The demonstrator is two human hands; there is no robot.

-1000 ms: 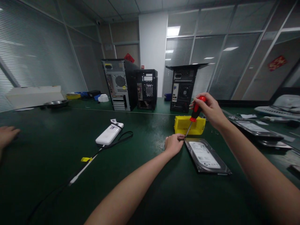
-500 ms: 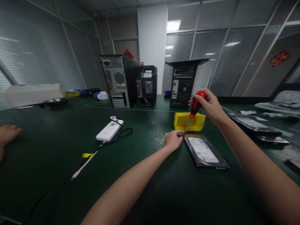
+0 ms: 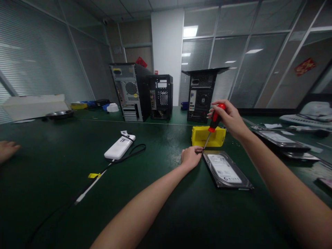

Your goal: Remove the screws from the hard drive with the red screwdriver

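My right hand is closed round the red and black handle of a screwdriver, whose shaft slants down and left. Its tip is at the far left corner of a hard drive lying label up on the dark green table. At that same corner is my left hand, its fingers drawn together by the screwdriver tip; what they hold, if anything, is too small to tell. Just behind the drive stands a yellow plastic bin.
A white power bank with a black cable lies left of centre. Computer cases stand at the back. More hard drives are stacked at the right. Another person's hand rests at the left edge.
The view has shifted slightly, so the objects sit a little lower in it. Both hands keep their places at the drive's corner, the screwdriver still in my right hand.
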